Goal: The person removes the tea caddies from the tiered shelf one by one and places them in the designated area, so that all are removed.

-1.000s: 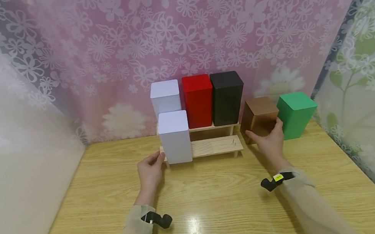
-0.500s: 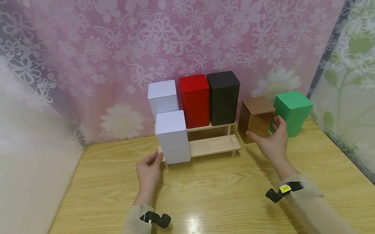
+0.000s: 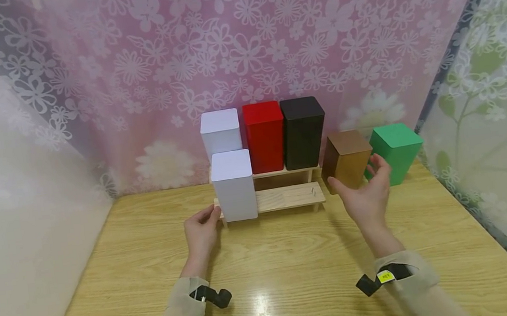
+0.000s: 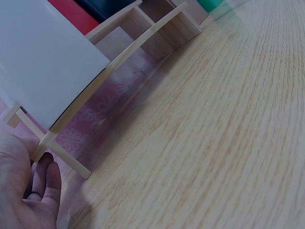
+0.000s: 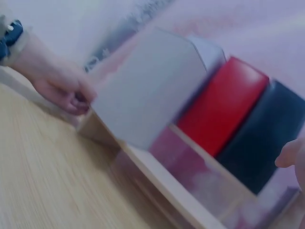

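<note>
A two-step wooden shelf [image 3: 291, 197] stands on the table. My left hand [image 3: 202, 231] pinches the left end of its lower board, thumb above and fingers below in the left wrist view. On that lower board, at the left, sits a white box [image 3: 235, 194]. Behind it the upper step bears another white box [image 3: 220, 130], a red box [image 3: 265, 136] and a black box [image 3: 303, 134]. My right hand [image 3: 367, 197] is spread in front of a brown box [image 3: 350, 160] and grips nothing. A green box [image 3: 396, 155] stands beside the brown one, partly behind my fingers.
The wood-grain table [image 3: 294, 268] reaches forward to a pink flowered curtain [image 3: 240, 44]. A white panel [image 3: 15, 206] bounds the left side, and a flowered cloth [image 3: 491, 141] the right. Both wrists carry small black cameras.
My right hand has come off the brown box: its fingers have moved away from the box's right side and it has drawn slightly back. The left hand keeps its hold; the boxes stand as before.
</note>
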The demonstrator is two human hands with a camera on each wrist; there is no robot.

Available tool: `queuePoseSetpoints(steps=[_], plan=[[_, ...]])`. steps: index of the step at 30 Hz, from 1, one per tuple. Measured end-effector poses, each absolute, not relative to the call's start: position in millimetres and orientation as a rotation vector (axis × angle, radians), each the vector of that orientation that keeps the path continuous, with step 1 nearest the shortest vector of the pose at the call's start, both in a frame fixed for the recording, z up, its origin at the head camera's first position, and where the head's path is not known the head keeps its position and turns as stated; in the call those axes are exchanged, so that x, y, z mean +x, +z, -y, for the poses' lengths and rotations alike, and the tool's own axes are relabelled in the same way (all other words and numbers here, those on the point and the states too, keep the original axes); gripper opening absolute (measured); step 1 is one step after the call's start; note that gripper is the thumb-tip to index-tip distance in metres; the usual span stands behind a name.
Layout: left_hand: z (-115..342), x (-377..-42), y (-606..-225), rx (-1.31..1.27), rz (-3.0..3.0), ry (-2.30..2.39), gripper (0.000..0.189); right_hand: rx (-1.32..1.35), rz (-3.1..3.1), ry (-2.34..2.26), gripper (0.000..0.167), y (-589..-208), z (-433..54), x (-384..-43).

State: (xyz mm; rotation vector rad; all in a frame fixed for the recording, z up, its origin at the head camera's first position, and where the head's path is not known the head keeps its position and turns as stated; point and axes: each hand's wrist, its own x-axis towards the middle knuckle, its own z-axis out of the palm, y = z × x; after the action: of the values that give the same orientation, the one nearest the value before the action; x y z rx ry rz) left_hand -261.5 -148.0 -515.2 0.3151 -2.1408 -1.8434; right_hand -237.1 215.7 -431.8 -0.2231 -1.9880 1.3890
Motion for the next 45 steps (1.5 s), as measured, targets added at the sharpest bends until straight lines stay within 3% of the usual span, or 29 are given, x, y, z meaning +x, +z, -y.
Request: queuePoseSetpoints(steps=[6, 17, 45], plan=[[147, -261, -513, 0.306, 2.139, -1.83, 0.027, -0.051, 1.948, 1.407, 0.097, -428, -186, -230], [146, -263, -514, 0.298, 2.141, -1.856, 0.027, 0.025, 1.936, 1.537, 0.096, -421, -140, -220], [148, -260, -513, 0.332, 2.154, -1.824, 0.029, 0.045, 2.0, 1.699, 0.1, -432, -30, -213]])
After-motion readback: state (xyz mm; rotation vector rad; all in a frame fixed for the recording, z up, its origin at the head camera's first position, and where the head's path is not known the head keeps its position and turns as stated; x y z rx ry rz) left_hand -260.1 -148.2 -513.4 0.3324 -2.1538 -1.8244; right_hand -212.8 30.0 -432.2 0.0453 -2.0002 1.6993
